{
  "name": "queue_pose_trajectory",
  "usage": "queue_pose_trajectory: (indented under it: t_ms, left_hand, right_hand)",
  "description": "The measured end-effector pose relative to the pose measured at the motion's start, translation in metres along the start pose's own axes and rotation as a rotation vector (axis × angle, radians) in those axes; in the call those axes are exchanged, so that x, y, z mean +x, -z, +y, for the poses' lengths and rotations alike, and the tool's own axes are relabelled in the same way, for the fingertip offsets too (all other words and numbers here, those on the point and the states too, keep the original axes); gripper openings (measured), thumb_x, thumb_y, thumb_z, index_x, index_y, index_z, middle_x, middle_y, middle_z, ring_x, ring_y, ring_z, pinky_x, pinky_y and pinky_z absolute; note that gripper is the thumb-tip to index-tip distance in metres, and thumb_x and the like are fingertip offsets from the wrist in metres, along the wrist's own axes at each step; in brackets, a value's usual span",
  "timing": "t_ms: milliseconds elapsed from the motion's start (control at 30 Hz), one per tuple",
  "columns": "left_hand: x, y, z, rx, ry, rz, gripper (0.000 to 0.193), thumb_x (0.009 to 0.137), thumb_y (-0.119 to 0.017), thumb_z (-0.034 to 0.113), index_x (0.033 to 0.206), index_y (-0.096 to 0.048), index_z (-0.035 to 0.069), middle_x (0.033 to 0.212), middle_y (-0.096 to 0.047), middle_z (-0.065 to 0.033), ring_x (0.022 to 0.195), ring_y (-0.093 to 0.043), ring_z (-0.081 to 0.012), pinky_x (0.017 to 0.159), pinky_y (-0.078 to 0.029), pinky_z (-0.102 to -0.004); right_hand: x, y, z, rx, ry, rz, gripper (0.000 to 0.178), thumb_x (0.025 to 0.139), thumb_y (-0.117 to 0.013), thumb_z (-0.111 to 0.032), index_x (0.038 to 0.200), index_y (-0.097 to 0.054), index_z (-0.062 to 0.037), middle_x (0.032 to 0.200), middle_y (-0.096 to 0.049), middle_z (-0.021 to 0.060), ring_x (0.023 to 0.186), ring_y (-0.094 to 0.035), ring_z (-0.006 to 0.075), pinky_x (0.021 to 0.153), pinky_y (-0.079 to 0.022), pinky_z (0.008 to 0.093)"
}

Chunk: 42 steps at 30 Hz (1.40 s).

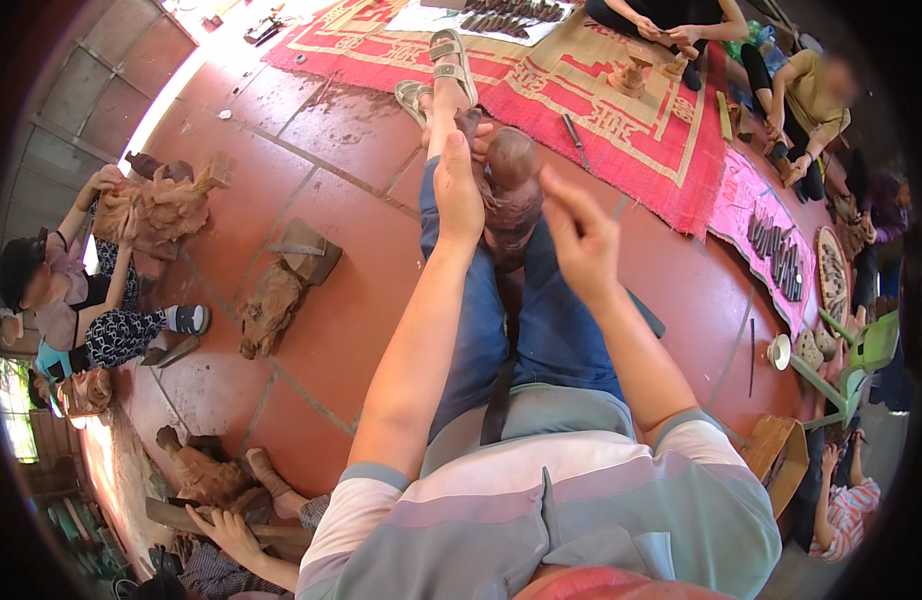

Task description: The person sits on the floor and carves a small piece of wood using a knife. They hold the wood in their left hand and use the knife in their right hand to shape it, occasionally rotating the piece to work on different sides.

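Note:
A brown carved figure [511, 205] with a smooth round head stands between my knees. My left hand [459, 195] is at its left side, thumb up and fingers curling round the far side, closed on a dark brown upper part of the carving. Part of that grip is hidden behind the hand. To the right of the round head, my right hand [586, 240] is raised with its fingers apart and holds nothing. It looks slightly blurred and does not appear to touch the figure.
A rough carved block [276, 290] lies on the red tiles at my left. At far left a person holds a large carving [156, 205]. A red patterned mat [621, 150] spreads ahead; tools lie on a pink cloth [746, 215]. A green chair [856, 365] stands right.

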<state>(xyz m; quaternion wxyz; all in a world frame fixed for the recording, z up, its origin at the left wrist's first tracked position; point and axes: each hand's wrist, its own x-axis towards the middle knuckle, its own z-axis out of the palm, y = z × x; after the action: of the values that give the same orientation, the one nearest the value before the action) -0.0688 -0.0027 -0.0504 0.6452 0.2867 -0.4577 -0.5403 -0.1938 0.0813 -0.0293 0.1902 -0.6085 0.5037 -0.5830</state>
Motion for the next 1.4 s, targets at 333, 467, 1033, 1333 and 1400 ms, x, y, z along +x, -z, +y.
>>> queue_pose_trajectory:
  t_ms: [333,467,1033,1333,1400]
  left_hand:
    - [0.003,-0.008,-0.003,-0.009,0.014,-0.019,0.049,0.098,-0.03,0.04,0.108,-0.055,-0.001,0.092,-0.058,-0.0035,0.083,-0.053,-0.0104,0.079,-0.042,-0.0253]
    - [0.005,0.007,0.004,0.066,-0.215,0.137,0.039,0.098,-0.035,0.034,0.101,-0.06,0.003,0.077,-0.058,-0.0055,0.074,-0.056,-0.012,0.068,-0.045,-0.0254]
    - [-0.021,-0.033,-0.011,0.204,-0.168,0.256,0.044,0.094,-0.04,0.039,0.084,-0.056,-0.001,0.079,-0.055,-0.0135,0.078,-0.056,-0.0246,0.073,-0.043,-0.0329]
    - [-0.018,-0.031,-0.017,0.163,-0.17,0.24,0.045,0.094,-0.041,0.039,0.088,-0.057,-0.002,0.082,-0.058,-0.0126,0.079,-0.055,-0.0222,0.075,-0.043,-0.0318]
    - [-0.023,-0.031,-0.015,0.177,-0.167,0.247,0.045,0.094,-0.041,0.04,0.088,-0.057,-0.002,0.08,-0.057,-0.012,0.079,-0.055,-0.0217,0.075,-0.042,-0.0315]
  right_hand:
    - [-0.016,0.001,0.041,-0.327,0.16,-0.15,0.025,0.083,-0.058,-0.005,0.107,-0.065,-0.0088,0.093,-0.066,0.0113,0.074,-0.066,0.0196,0.063,-0.049,0.028]
    - [0.004,-0.008,-0.01,-0.086,0.16,-0.084,0.02,0.088,-0.057,-0.008,0.105,-0.064,-0.0025,0.098,-0.066,0.0105,0.086,-0.062,0.0135,0.075,-0.048,0.026]
    - [-0.011,0.045,0.069,-0.128,-0.211,-0.188,0.032,0.093,-0.046,-0.009,0.123,-0.05,0.0025,0.121,-0.056,0.0129,0.107,-0.055,0.0195,0.087,-0.045,0.029]
    - [-0.038,0.022,0.11,-0.111,0.207,-0.164,0.031,0.093,-0.043,-0.003,0.122,-0.05,0.0043,0.124,-0.053,0.0141,0.11,-0.054,0.0212,0.093,-0.043,0.0317]
    - [-0.05,0.026,0.122,-0.056,0.221,-0.21,0.031,0.093,-0.042,-0.003,0.123,-0.049,0.0043,0.124,-0.053,0.0136,0.111,-0.054,0.0206,0.092,-0.044,0.0298]
